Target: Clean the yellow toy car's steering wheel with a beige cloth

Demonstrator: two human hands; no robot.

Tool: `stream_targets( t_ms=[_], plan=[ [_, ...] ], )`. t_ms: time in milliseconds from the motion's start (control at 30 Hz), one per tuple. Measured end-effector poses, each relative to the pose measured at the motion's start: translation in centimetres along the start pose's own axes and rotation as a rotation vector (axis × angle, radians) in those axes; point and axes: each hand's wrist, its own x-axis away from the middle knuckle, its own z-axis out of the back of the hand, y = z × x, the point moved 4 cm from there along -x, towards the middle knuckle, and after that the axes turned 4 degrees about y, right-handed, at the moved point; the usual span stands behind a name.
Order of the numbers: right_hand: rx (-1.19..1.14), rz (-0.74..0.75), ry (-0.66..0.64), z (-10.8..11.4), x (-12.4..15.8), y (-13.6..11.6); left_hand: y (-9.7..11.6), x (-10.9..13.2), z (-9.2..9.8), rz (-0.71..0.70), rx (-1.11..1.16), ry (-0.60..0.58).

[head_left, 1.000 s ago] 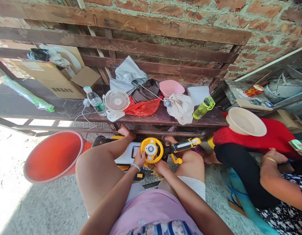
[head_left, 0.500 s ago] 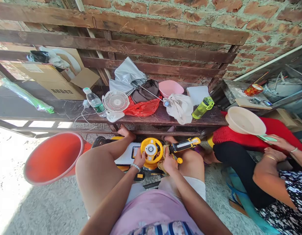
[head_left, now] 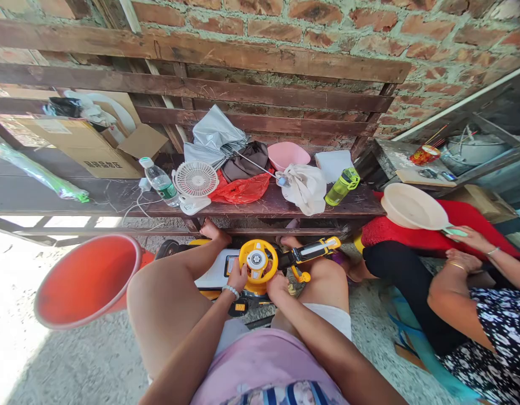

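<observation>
Head view: I have the left hand (head_left: 237, 275) against the left rim of the yellow plastic toy steering wheel (head_left: 257, 260) and the right hand (head_left: 278, 287) just below its lower edge. Wheel sits between them. Fingers are partly hidden, so I can't tell if either hand is clamped on. Wheel is mounted on a yellow-and-white plastic ride-on toy (head_left: 213, 267) between the person's bare legs, with a yellow-and-black plastic bar (head_left: 314, 251) running right from it. Orange plastic tub (head_left: 86, 281) to the left. Dark wooden bench (head_left: 277, 205) ahead, holding a white desk fan (head_left: 196, 179) and a green plastic bottle (head_left: 342, 187). Right, a co-worker's hand (head_left: 465, 237) sits near a cream plastic basin (head_left: 412, 207).
</observation>
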Motion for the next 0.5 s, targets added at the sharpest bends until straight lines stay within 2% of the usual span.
stream_targets(
  t_ms=[100,267,367,500],
  plan=[
    [0.016,0.074,-0.015,-0.4,0.6,0.4,0.4,0.1,0.2,-0.004,-0.049,0.006],
    [-0.004,0.219,-0.095,-1.0,2.7,2.9,1.2,0.5,0.3,-0.016,-0.079,0.021],
    [-0.158,0.157,-0.089,-0.1,3.1,4.4,1.7,0.8,0.2,-0.004,-0.078,0.033],
    [-0.445,0.029,-0.005,2.5,2.6,5.4,2.1,1.2,0.2,0.022,-0.061,0.046]
  ],
)
